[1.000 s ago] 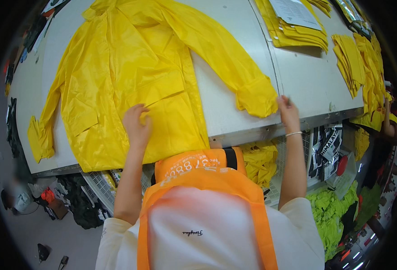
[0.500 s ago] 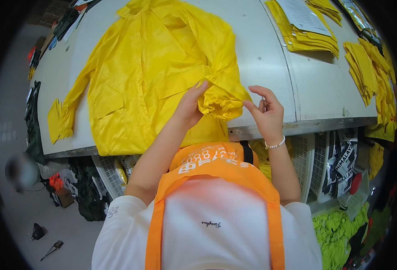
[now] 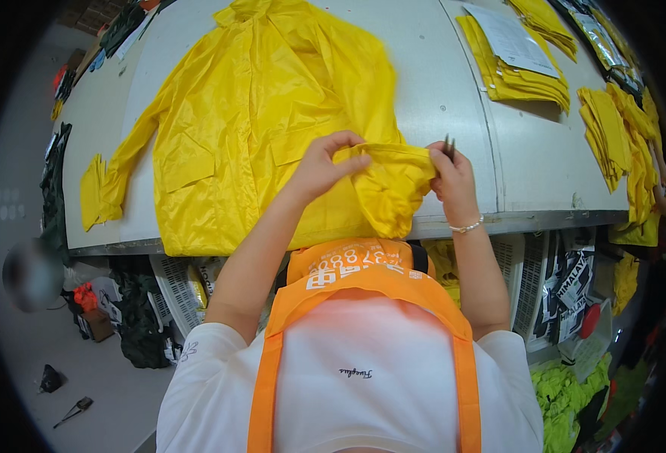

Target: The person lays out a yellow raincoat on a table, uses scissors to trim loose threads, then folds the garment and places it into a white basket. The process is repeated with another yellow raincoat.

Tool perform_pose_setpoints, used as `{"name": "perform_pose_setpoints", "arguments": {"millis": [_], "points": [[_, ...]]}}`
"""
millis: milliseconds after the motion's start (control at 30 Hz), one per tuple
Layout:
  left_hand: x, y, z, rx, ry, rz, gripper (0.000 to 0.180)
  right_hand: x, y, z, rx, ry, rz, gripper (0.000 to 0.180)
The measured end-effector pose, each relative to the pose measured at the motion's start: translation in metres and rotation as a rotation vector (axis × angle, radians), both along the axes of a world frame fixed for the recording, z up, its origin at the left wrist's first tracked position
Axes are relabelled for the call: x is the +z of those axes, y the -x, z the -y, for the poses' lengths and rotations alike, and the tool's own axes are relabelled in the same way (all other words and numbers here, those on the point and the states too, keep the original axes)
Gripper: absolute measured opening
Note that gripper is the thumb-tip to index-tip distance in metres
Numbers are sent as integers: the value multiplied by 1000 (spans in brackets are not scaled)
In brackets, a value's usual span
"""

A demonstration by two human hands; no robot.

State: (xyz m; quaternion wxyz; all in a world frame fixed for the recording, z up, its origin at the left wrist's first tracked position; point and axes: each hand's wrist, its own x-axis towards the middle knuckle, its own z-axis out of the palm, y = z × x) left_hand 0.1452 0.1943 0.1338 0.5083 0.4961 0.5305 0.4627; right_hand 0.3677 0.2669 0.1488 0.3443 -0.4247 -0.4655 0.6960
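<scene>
A yellow jacket lies front side up on the table, its collar away from me. Its right-hand sleeve is bent toward me, and the gathered cuff hangs between my hands over the near table edge. My left hand grips the cuff's left side between thumb and fingers. At the other end, my right hand pinches the cuff's upper corner. Two thin dark metal tips, like those of thread snips, stick up from my right fingers; the rest of that tool is hidden.
Folded yellow garments with a paper sheet on top lie at the far right. More yellow garments hang over the right edge. White plastic crates stand below the table. A bright green heap is at lower right.
My left hand has shifted right and up along the cuff. My right hand has closed on the cuff's corner, stretching it sideways, and the metal tips have come into sight.
</scene>
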Motion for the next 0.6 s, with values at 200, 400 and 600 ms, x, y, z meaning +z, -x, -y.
{"name": "perform_pose_setpoints", "arguments": {"millis": [200,400,600], "points": [[15,1,3,22,96,59,15,13,-10,1,160,29,-18,14],[36,-11,-2,58,54,170,19,20,4,7,2,-563,288,13],[36,-14,-5,24,75,128,20,46,19,21,164,-953,301,21]]}}
